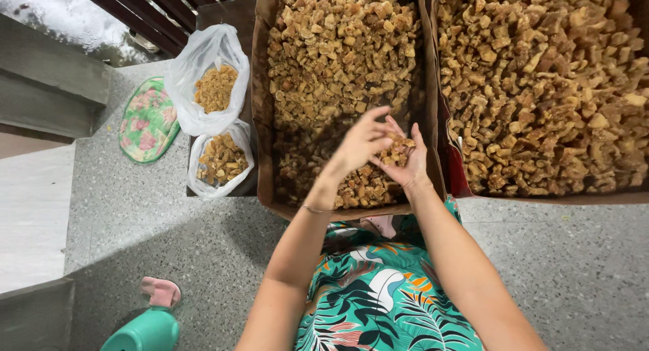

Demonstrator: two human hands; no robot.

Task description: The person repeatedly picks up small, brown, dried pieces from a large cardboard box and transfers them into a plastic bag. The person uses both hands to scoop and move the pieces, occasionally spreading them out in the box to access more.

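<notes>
My right hand (404, 163) is cupped palm-up over the near end of a cardboard box (262, 121), holding a small heap of golden-brown chunks (396, 150). My left hand (360, 143) hovers just above that heap with fingers spread, fingertips touching the pieces. The box below is filled with the same brown chunks (338, 47). A thin bracelet circles my left wrist.
A second, larger cardboard box (541, 197) of brown chunks stands to the right. Two white plastic bags (206, 60) (220, 163) holding chunks sit left of the box. A floral cushion (147, 120) lies on the speckled floor; a green container (145, 332) is at the lower left.
</notes>
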